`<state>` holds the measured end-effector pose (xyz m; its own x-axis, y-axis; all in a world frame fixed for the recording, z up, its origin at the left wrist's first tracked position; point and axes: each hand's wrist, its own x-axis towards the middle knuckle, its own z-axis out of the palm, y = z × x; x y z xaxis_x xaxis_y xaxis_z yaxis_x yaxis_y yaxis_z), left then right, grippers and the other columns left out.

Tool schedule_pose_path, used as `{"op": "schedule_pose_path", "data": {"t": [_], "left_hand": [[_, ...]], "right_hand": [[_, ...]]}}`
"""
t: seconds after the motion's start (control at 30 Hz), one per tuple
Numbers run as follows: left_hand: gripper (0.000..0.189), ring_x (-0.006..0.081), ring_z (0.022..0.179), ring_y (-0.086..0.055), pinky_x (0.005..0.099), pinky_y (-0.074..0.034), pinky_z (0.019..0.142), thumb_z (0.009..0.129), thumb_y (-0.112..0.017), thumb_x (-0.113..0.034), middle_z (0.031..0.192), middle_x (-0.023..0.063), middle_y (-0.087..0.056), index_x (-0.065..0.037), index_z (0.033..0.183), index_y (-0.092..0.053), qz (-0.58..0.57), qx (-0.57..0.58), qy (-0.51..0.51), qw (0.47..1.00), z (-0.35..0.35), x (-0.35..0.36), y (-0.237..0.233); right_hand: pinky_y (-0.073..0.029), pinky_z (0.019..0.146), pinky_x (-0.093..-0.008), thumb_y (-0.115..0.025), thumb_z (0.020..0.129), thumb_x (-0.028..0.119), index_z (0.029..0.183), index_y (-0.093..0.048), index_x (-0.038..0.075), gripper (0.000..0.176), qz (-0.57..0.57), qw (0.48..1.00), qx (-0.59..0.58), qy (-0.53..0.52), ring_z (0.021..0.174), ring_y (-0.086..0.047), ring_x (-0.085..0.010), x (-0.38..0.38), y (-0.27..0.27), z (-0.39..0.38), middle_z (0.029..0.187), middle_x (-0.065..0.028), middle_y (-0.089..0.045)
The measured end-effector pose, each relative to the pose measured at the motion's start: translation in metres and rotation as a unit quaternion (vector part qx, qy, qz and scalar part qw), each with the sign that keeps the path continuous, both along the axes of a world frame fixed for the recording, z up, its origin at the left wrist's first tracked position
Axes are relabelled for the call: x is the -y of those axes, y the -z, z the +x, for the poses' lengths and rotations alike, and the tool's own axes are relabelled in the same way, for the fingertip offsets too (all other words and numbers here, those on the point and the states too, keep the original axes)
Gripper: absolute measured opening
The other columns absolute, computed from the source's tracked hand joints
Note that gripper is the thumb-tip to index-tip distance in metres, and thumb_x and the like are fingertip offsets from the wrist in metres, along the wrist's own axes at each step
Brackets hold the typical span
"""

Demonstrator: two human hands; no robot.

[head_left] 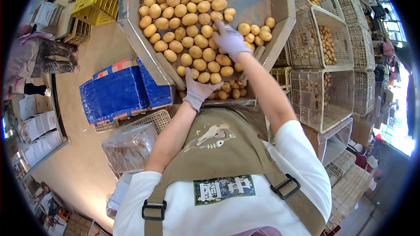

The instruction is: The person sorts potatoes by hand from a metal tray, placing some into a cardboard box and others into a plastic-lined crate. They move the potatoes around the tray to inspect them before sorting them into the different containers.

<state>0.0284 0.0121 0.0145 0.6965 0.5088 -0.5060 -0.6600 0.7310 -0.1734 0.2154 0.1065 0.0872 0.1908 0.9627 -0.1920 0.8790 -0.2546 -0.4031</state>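
**Potatoes** (188,30): a loose yellow heap on a sloping metal tray (280,0). It is thickest at the left wall and thins towards bare sheet at upper right. The raised walls converge at the near end, which probably keeps the heap funnelled towards the mouth.

**Left hand** (197,89): gloved, fingers spread apart, palm flat on the potatoes at the mouth and clasping nothing. The pose looks like a check against rolling.

**Right hand** (229,39): gloved and reaching further up the heap, fingers apart and palm down. Nothing is visibly gripped.

**Crate** (232,91): sits under the mouth and holds a few potatoes.

**Mesh baskets** (332,39): stacked just beside the right wall, some part-filled. They leave little elbow room on that side.

**Blue-wrapped box** (116,91): hard against the left wall, with a plastic bag (129,146) below it.

**Floor** (83,148): open to the left. Beyond it are a yellow crate (96,2) and another person (39,57), well apart.
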Motion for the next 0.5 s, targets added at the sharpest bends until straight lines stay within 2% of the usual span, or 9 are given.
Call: {"op": "schedule_pose_path", "data": {"t": [0.03, 0.13, 0.2, 0.3, 0.37, 0.4, 0.43, 0.47, 0.5], "left_hand": [[0.087, 0.0416, 0.148, -0.023, 0.0759, -0.023, 0.110, 0.091, -0.040, -0.075, 0.162, 0.0107, -0.023, -0.019, 0.156, -0.025, -0.010, -0.008, 0.001, 1.000, 0.001, 0.000, 0.000], [0.088, 0.0427, 0.147, -0.024, 0.0756, -0.019, 0.111, 0.090, -0.041, -0.076, 0.162, 0.0110, -0.025, -0.019, 0.156, -0.027, -0.011, -0.018, 0.008, 1.000, -0.001, 0.000, 0.004], [0.087, 0.0427, 0.147, -0.025, 0.0756, -0.020, 0.110, 0.090, -0.041, -0.075, 0.162, 0.0108, -0.026, -0.019, 0.156, -0.027, 0.032, 0.002, 0.007, 0.999, -0.003, -0.001, 0.007], [0.087, 0.0424, 0.147, -0.025, 0.0760, -0.022, 0.109, 0.090, -0.040, -0.076, 0.162, 0.0105, -0.025, -0.020, 0.156, -0.027, 0.117, -0.081, 0.007, 0.990, -0.001, 0.002, -0.001], [0.087, 0.0420, 0.148, -0.025, 0.0762, -0.022, 0.109, 0.090, -0.039, -0.076, 0.162, 0.0102, -0.025, -0.020, 0.156, -0.027, 0.050, -0.030, 0.000, 0.998, -0.002, 0.001, 0.003], [0.087, 0.0418, 0.148, -0.024, 0.0762, -0.022, 0.109, 0.090, -0.039, -0.076, 0.162, 0.0101, -0.025, -0.020, 0.156, -0.027, 0.017, -0.003, -0.002, 1.000, -0.002, -0.001, 0.005], [0.084, 0.0411, 0.148, -0.023, 0.0763, -0.022, 0.109, 0.092, -0.036, -0.074, 0.162, 0.0100, -0.025, -0.020, 0.156, -0.026, 0.010, -0.005, -0.001, 1.000, -0.002, -0.004, 0.003], [0.081, 0.0404, 0.149, -0.021, 0.0763, -0.022, 0.109, 0.094, -0.033, -0.072, 0.163, 0.0099, -0.024, -0.019, 0.156, -0.025, 0.002, -0.007, 0.003, 1.000, -0.002, -0.005, -0.002], [0.079, 0.0398, 0.150, -0.020, 0.0764, -0.022, 0.110, 0.097, -0.030, -0.069, 0.163, 0.0099, -0.024, -0.019, 0.156, -0.024, -0.004, -0.009, 0.007, 1.000, -0.001, -0.006, -0.004]], "right_hand": [[-0.050, 0.095, -0.0442, -0.052, 0.096, 0.038, 0.139, -0.048, 0.016, 0.049, -0.060, 0.997, 0.017, 0.042, 0.115, -0.062, -0.0366, -0.008, -0.009, -0.012, 0.126, -0.0213, -0.062], [-0.050, 0.096, -0.0431, -0.056, 0.095, 0.039, 0.134, -0.055, 0.016, 0.045, 0.054, 0.986, -0.138, 0.081, 0.115, -0.063, -0.0346, 0.006, -0.010, 0.001, 0.127, -0.0170, -0.063], [-0.051, 0.092, -0.0396, -0.063, 0.093, 0.036, 0.129, -0.060, 0.015, 0.042, 0.122, 0.974, -0.181, 0.065, 0.102, -0.067, -0.0285, 0.037, -0.025, 0.013, 0.124, -0.0114, -0.065], [-0.053, 0.077, -0.0282, -0.075, 0.083, 0.011, 0.118, -0.066, 0.007, 0.036, 0.295, 0.932, -0.198, 0.079, 0.087, -0.065, -0.0194, 0.103, -0.043, 0.028, 0.110, -0.0099, -0.066], [-0.054, 0.077, -0.0302, -0.074, 0.078, -0.003, 0.114, -0.065, 0.003, 0.037, 0.375, 0.922, -0.086, 0.036, 0.090, -0.065, -0.0223, 0.166, -0.070, 0.050, 0.109, -0.0137, -0.065], [-0.054, 0.077, -0.0300, -0.072, 0.079, -0.004, 0.114, -0.065, 0.003, 0.037, 0.355, 0.928, -0.077, 0.086, 0.091, -0.065, -0.0225, 0.202, -0.068, 0.065, 0.109, -0.0149, -0.065], [-0.054, 0.074, -0.0288, -0.072, 0.080, -0.002, 0.117, -0.065, 0.004, 0.038, 0.285, 0.929, -0.138, 0.190, 0.092, -0.064, -0.0209, 0.243, -0.049, 0.085, 0.111, -0.0144, -0.065], [-0.054, 0.081, -0.0365, -0.072, 0.082, 0.006, 0.117, -0.067, 0.007, 0.035, 0.090, 0.963, -0.016, 0.255, 0.094, -0.064, -0.0255, 0.261, -0.068, 0.092, 0.111, -0.0151, -0.066], [-0.052, 0.086, -0.0410, -0.073, 0.083, 0.012, 0.117, -0.068, 0.008, 0.035, 0.063, 0.963, 0.120, 0.235, 0.097, -0.064, -0.0289, 0.282, -0.062, 0.107, 0.112, -0.0152, -0.066]]}}
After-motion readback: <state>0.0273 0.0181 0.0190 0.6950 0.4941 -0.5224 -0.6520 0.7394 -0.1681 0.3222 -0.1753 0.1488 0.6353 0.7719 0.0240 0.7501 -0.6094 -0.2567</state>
